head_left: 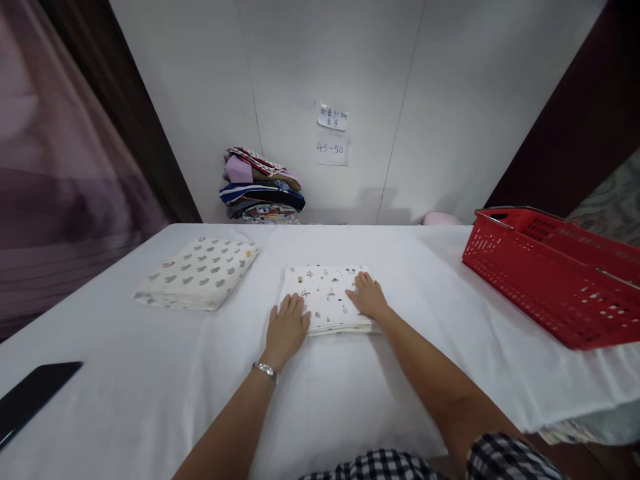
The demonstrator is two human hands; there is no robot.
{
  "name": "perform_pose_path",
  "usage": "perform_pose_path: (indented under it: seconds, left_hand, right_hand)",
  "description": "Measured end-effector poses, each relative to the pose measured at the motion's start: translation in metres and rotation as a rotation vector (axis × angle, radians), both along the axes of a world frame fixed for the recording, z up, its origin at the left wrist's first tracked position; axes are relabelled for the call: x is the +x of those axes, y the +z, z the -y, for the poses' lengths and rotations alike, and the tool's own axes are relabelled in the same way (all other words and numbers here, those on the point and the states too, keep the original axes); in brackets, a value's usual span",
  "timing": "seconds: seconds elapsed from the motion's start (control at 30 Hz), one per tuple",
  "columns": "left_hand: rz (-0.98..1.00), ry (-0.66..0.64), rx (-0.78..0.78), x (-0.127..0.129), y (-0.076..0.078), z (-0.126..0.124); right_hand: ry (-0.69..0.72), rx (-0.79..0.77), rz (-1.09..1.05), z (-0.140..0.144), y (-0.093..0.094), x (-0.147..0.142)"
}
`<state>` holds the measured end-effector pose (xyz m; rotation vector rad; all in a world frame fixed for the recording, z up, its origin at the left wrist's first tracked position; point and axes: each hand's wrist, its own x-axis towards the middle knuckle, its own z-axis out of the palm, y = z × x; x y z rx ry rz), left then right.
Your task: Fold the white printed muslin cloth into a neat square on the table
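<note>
A folded white cloth [327, 298] with small printed motifs lies flat in the middle of the table, its layers showing along the near edge. My left hand [289, 325] rests on its left edge, fingers stretched out and pointing away from me. On the right side of the same cloth, my right hand [368, 296] lies flat with its fingers apart. Neither hand grips anything. To the left is a second folded white cloth [200, 272] with grey cloud-like prints, apart from both hands.
A red plastic basket [545, 280] stands on the right of the white-covered table [200, 393]. A black flat device [37, 393] lies at the left edge. Behind the table's far edge, a pile of folded fabrics [263, 187] leans near the wall under paper notes [333, 150].
</note>
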<state>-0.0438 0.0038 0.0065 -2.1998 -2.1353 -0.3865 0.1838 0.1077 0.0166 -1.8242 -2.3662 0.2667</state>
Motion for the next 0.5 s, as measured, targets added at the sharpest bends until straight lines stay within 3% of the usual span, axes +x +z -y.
perform_pose_path:
  seconds: [0.17,0.27,0.33,0.5]
  left_hand:
    - [0.040,0.011,-0.125,-0.001,0.011,-0.003]
    - [0.062,0.024,-0.241,-0.001,0.026,-0.016]
    - [0.052,0.040,-0.220,-0.001,0.033,-0.029]
    - [0.068,0.059,-0.196,-0.005,0.021,-0.051]
  right_hand:
    - [0.023,0.033,0.012,-0.002,-0.012,0.002]
    - [0.036,0.052,0.006,-0.003,-0.012,0.001]
    - [0.033,0.053,0.002,-0.003,-0.012,0.001]
    - [0.038,0.020,-0.030,-0.002,-0.011,0.002]
